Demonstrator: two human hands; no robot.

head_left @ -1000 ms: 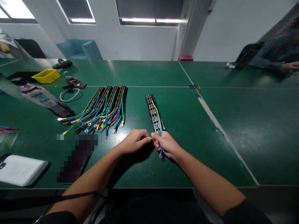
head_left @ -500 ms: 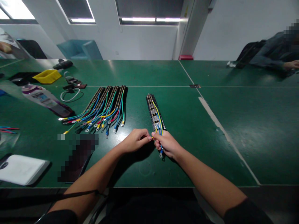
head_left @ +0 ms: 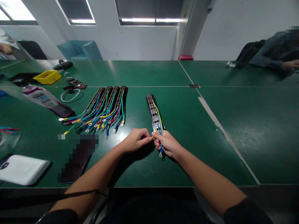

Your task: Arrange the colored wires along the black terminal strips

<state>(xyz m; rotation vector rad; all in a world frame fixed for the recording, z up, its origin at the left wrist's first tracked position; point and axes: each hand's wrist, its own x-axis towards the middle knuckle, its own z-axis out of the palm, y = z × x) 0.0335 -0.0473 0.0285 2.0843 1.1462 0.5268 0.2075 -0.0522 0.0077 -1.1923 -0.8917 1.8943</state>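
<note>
The right hand (head_left: 167, 144) had a firm hold, fingers wrapped round the blue and yellow wires (head_left: 159, 119) at the near end of a black terminal strip (head_left: 153, 112), which lay on the green table (head_left: 233, 130) straight ahead! A ring terminal (head_left: 160, 154) poked out below that grip. Close beside, the left hand (head_left: 136, 140) was pinched narrow, fingertips on a short yellow wire end (head_left: 152, 137). Off left, four wired strips (head_left: 113, 95) lay side by side, a bottle (head_left: 48, 101) beyond them!
</note>
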